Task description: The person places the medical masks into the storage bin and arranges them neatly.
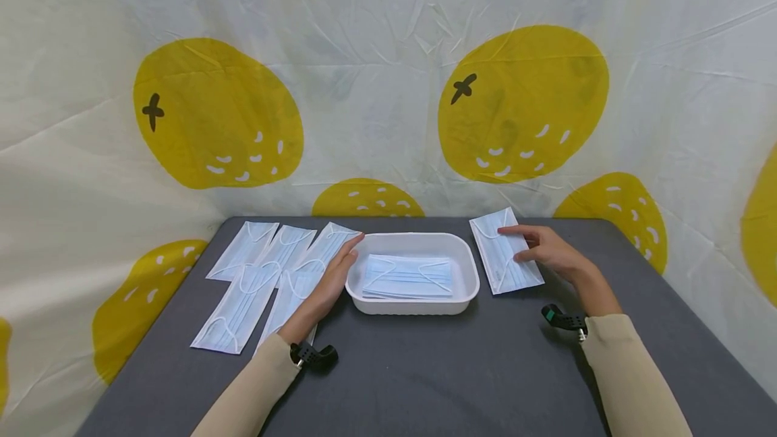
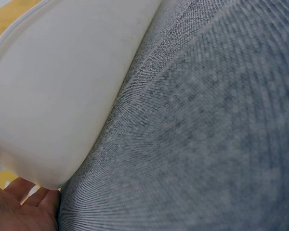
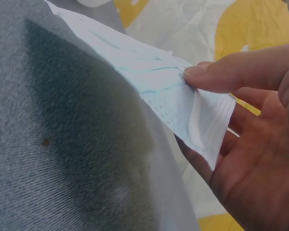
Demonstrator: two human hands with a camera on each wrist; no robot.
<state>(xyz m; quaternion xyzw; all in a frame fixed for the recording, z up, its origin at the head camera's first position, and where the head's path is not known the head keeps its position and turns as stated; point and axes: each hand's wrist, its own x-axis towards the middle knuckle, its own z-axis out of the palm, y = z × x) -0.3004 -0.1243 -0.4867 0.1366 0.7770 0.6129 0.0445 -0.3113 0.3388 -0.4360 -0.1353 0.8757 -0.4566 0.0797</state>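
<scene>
A white plastic tub stands on the dark table with a small stack of pale blue face masks lying flat inside. Against the tub's left end rests my left hand, its fingers extended along the wall; in the left wrist view the fingers touch the tub's end. To the right of the tub, my right hand pinches a single face mask between thumb and fingers. The right wrist view shows this mask raised above the cloth, tilted, with a shadow beneath it.
Several more face masks lie spread and partly overlapping on the left of the table, some behind my left forearm. A dark grey cloth covers the table. A white curtain with yellow fruit prints hangs close behind the far edge.
</scene>
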